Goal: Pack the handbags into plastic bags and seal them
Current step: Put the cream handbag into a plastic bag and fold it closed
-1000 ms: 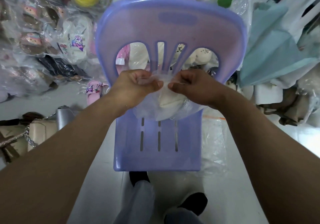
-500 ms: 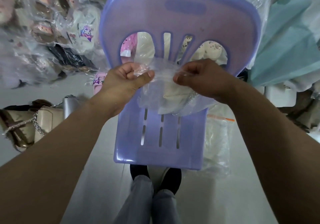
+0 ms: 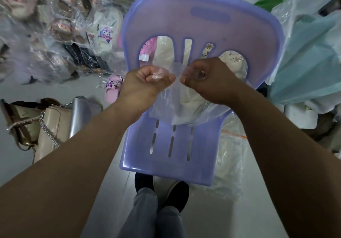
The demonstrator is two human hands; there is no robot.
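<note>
Already inside its clear plastic bag (image 3: 165, 108), the cream handbag (image 3: 191, 97) sits on the seat of the purple chair (image 3: 171, 166). Left hand (image 3: 145, 83) and right hand (image 3: 209, 80), both curled tight, pinch the bag's top edge close together. Bunched film there could likely misalign the seal and leave a gap.

Soft, rather dim indoor light is falling from overhead and spreading evenly, so shadows are showing only faintly on the pale floor (image 3: 239, 219). Light is glowing through the translucent back of the purple chair (image 3: 171, 164), and a small highlight is glinting along the seat's front edge. The plastic bag (image 3: 166, 107) is giving off a dull sheen between the left hand (image 3: 147, 83) and right hand (image 3: 208, 79), both reading fairly sharp at centre. The wrapped goods (image 3: 46, 35) in the upper left of the frame are smearing into blur with white glare spots. Wide-angle distortion is swelling the forearms (image 3: 64, 182) toward the lower corners.
</note>
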